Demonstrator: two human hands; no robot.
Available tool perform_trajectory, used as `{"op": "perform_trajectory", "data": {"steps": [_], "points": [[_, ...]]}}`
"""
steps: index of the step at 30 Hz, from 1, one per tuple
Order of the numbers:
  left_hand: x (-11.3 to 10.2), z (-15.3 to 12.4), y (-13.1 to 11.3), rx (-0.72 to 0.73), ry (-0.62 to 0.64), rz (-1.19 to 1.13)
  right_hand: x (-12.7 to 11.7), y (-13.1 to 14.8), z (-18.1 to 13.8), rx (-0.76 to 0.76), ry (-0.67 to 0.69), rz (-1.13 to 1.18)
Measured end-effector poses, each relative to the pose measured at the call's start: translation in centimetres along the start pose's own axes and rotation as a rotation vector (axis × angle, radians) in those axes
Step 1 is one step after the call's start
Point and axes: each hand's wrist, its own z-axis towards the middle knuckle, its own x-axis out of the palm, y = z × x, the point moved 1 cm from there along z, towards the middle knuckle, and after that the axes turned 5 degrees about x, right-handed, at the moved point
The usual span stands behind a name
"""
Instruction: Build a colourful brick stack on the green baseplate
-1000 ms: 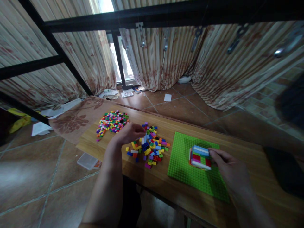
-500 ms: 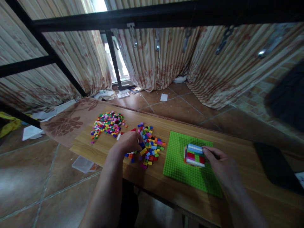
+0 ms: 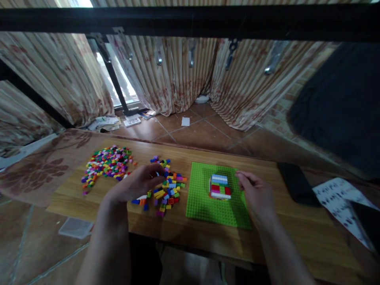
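Hovering over loose brick pile (image 3: 168, 192) on table (image 3: 297, 233): left hand (image 3: 138, 183), fingers curled, can't tell if gripping a brick. Right hand (image 3: 255, 192) half-open, empty, just beside brick stack (image 3: 220, 186), which sits on green baseplate (image 3: 204, 206). 2nd pile (image 3: 105, 163) further left, phone (image 3: 297, 183) far right.

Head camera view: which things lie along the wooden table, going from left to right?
Heap of tiny multicoloured plastic bricks → left hand → looser heap of larger multicoloured bricks → square green studded baseplate → right hand → black flat phone → white printed paper sheet.
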Motion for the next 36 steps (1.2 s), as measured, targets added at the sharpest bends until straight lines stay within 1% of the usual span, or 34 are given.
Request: {"op": "perform_trajectory", "data": {"steps": [3,5,6,9,11,13,15,17,22,24,26,29,34,36], "points": [[1.5,1.1,-1.1,0.089,0.005,-0.279,0.2,0.9,-0.2,-0.014,-0.031,0.102],[3.1,2.1,-1.7,0.110,-0.002,-0.433,0.3,1.3,-0.4,-0.024,-0.014,0.152],[4.0,2.6,-2.0,0.110,0.016,-0.490,0.3,1.5,-0.4,-0.028,-0.002,0.169],[6.6,4.2,-2.6,0.064,0.051,-0.658,0.3,1.7,-0.5,-0.032,0.028,0.181],[8.2,5.0,-2.8,-0.004,0.007,-0.755,0.2,1.7,-0.6,-0.038,0.046,0.169],[9.4,5.5,-3.2,-0.057,-0.005,-0.818,0.2,1.8,-0.8,-0.056,0.079,0.143],[10.3,5.7,-3.6,-0.082,0.009,-0.865,0.2,2.0,-1.0,-0.092,0.127,0.126],[10.8,5.7,-4.0,-0.092,0.019,-0.917,0.2,2.2,-1.3,-0.163,0.204,0.110],[11.3,5.5,-4.2,-0.123,0.041,-1.057,0.6,2.9,-2.7,-0.424,0.414,-0.017],[11.4,5.4,-4.0,-0.139,0.058,-1.084,0.9,3.1,-3.2,-0.487,0.471,-0.066],[11.6,5.5,-3.9,-0.149,0.061,-1.091,1.2,3.1,-3.6,-0.514,0.512,-0.099],[11.9,5.6,-3.9,-0.144,0.056,-1.045,1.6,2.9,-3.9,-0.520,0.526,-0.122],[12.1,5.6,-4.2,-0.111,0.116,-0.946,1.7,2.5,-4.0,-0.526,0.522,-0.144],[12.1,5.6,-4.3,-0.105,0.095,-0.913,1.6,2.5,-3.8,-0.530,0.507,-0.163]]}}
